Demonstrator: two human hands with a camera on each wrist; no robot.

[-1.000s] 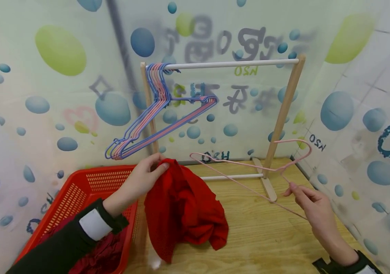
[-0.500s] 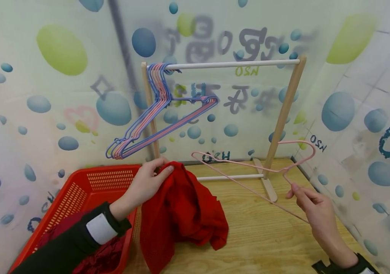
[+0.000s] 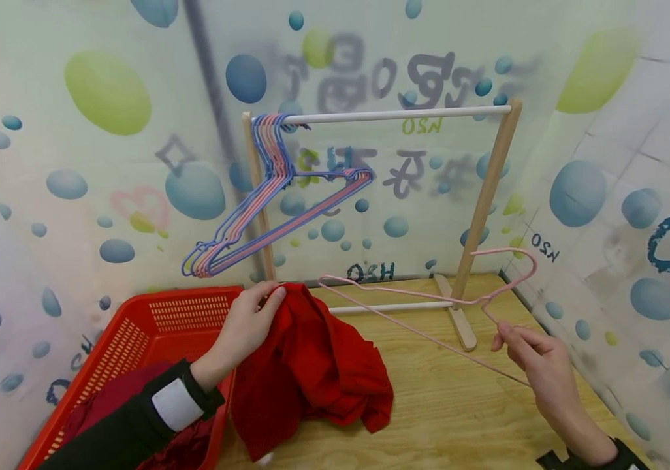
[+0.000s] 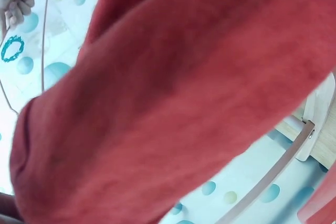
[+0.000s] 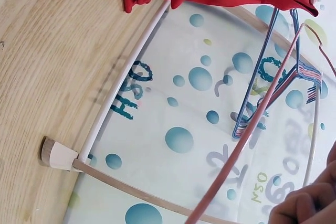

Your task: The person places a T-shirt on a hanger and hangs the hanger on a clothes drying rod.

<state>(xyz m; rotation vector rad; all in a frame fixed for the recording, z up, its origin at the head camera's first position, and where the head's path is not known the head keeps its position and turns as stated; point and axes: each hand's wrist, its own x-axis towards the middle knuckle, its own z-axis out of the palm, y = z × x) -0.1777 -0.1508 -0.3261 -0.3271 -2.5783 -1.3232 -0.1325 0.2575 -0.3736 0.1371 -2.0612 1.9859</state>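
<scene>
A red cloth garment [image 3: 323, 365] hangs from my left hand [image 3: 247, 329], its top edge pinched between thumb and fingers; its lower folds reach down to the table. That cloth fills most of the left wrist view. On the right, my right hand [image 3: 537, 365] grips a pink hanger [image 3: 417, 333] by one arm, near the base of its hook. The hanger's far end points left, close to the garment but apart from it in the head view. In the right wrist view only some curled fingers [image 5: 310, 203] show at the lower right edge.
A wooden rack [image 3: 490, 189] with a white rail [image 3: 399, 115] stands at the back. Several blue and pink hangers [image 3: 276, 176] hang bunched at its left end. A red plastic basket [image 3: 188, 307] holding dark red cloth [image 3: 117, 391] sits at the left on the wooden table [image 3: 446, 418].
My left hand has shifted slightly left and down with the red garment, whose lower left corner has swung left. The pink hanger has stayed nearly in place in my right hand.
</scene>
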